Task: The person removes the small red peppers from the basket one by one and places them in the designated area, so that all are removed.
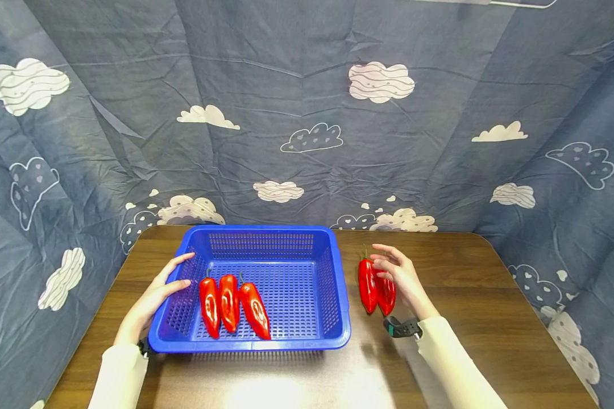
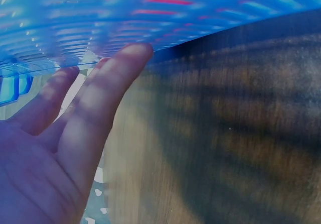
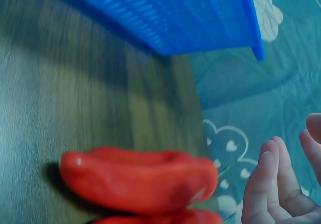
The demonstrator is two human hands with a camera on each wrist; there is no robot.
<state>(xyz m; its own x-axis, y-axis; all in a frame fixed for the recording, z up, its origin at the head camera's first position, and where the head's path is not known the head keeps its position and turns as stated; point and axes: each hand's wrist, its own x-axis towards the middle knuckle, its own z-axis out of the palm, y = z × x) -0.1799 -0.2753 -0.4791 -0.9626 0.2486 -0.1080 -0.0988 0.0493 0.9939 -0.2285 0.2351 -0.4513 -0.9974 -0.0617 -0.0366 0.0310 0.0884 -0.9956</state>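
A blue plastic basket (image 1: 266, 344) holds three red peppers, among them a left pepper (image 1: 210, 307), a middle pepper (image 1: 229, 304) and a right pepper (image 1: 254, 311). At its left side my left hand (image 1: 156, 292) holds the rim, with two digits reaching over it. Other fingers (image 2: 95, 98) lie against the outside wall in the left wrist view. Over two more red peppers (image 1: 367, 287) on the table hovers my right hand (image 1: 401, 278), fingers loosely bent. The right wrist view shows its fingers (image 3: 268, 176) apart from the nearer pepper (image 3: 140, 179).
The wooden table (image 1: 455, 295) has its far edge against a grey-blue cloth (image 1: 266, 85) printed with clouds. A black wristband (image 1: 403, 328) is on the right wrist. The basket's right wall stands just left of the two loose peppers.
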